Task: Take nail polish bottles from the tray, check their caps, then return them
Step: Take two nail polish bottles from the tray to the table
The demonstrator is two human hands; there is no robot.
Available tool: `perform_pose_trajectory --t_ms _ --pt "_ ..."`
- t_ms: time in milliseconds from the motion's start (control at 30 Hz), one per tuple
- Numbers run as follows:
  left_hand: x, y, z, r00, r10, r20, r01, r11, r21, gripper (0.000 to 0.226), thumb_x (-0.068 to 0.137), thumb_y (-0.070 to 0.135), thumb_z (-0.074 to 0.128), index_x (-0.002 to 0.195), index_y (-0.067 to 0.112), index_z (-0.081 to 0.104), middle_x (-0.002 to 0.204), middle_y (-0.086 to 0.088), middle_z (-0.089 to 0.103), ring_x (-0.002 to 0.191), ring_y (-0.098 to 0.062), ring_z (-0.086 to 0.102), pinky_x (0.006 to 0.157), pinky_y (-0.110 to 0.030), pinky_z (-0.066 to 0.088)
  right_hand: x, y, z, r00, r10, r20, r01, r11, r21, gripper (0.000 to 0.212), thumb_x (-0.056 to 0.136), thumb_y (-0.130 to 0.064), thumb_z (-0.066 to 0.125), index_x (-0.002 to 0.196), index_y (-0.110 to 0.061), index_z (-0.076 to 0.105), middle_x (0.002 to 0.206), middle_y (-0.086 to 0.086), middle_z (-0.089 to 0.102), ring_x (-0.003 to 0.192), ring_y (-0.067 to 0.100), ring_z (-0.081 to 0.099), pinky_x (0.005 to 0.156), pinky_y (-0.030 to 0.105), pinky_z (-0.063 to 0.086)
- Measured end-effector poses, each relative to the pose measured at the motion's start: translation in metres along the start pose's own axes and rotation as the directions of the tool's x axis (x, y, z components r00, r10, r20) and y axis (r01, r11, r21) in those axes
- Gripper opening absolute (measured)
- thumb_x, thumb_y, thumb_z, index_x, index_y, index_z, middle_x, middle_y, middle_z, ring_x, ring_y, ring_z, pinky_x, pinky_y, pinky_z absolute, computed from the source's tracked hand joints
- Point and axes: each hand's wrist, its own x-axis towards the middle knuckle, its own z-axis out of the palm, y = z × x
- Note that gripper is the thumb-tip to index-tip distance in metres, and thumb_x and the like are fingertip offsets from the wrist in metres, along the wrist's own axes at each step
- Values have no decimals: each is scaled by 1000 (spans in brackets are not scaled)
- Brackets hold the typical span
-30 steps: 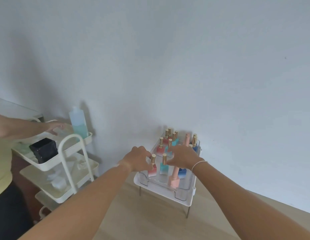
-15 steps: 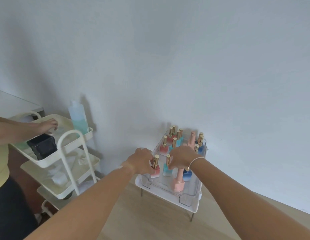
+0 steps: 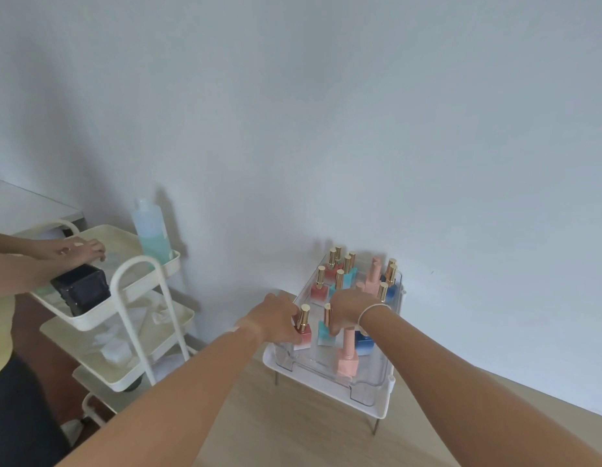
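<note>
A clear tray point(image 3: 363, 387) stands on a small white stand point(image 3: 377, 409) against the wall and holds several nail polish bottles with gold caps. My left hand point(image 3: 276, 316) is closed around a red-pink bottle point(image 3: 303, 333) at the tray's near left. My right hand point(image 3: 346, 308) grips a teal bottle point(image 3: 324, 333) just beside it; its fingers hide the upper part. A pink bottle point(image 3: 347, 360) with a pink cap stands at the near edge, a blue bottle point(image 3: 363, 345) behind it. Both held bottles stand on the tray floor.
A cream three-tier cart point(image 3: 134, 298) stands to the left with a tall bottle of blue-green liquid point(image 3: 151, 234) and a black box point(image 3: 82, 291) on top. Another person's hand point(image 3: 80, 251) rests on the cart's top shelf. Wooden floor lies in front.
The view has shifted slightly so the tray sits lower right. My hands stay on the same two front bottles. The other person's hand moved along the cart's top shelf.
</note>
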Motion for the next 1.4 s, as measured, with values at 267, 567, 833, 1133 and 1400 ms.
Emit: perform_pose_trajectory --t_ms 267,567,833,1133,1400 --pt "1 -1 0 1000 3 -17 -3 1000 -10 31 76 28 65 101 10 64 120 -8 47 111 -20 39 81 -30 46 7 -1 3 1000 12 -16 -12 999 -31 38 78 -31 69 106 -7 59 90 4 54 88 26 53 93 42 48" --pt "-3 -2 -1 999 8 -43 -12 997 -73 30 74 31 65 94 8 67 114 -7 53 102 -20 46 83 -33 49 0 1 4 994 -19 -110 21 1000 13 27 79 -35 63 76 -12 51 63 -3 46 76 21 54 80 33 51" --pt "-6 1 -31 992 -4 -130 -19 985 -174 27 68 35 69 84 13 67 108 -3 59 97 -23 58 84 -35 49 -24 14 -11 954 -16 -300 91 967 236 37 76 -30 58 52 -17 33 53 -4 36 47 11 36 46 21 30" --pt "-28 96 -75 942 209 -261 -284 912 -295 20 70 18 71 58 29 59 56 12 53 47 9 51 43 -6 36 -130 92 -38 854 180 -488 125 840 528 27 72 -33 59 66 -7 56 71 10 63 64 20 46 60 31 41" --pt "-38 199 15 929 370 -27 -359 878 -318 36 72 21 67 41 37 58 41 27 54 47 12 50 44 -4 34 -217 173 66 846 396 -358 -113 788 605 25 74 -31 62 87 -10 64 89 3 67 68 22 55 67 31 45"
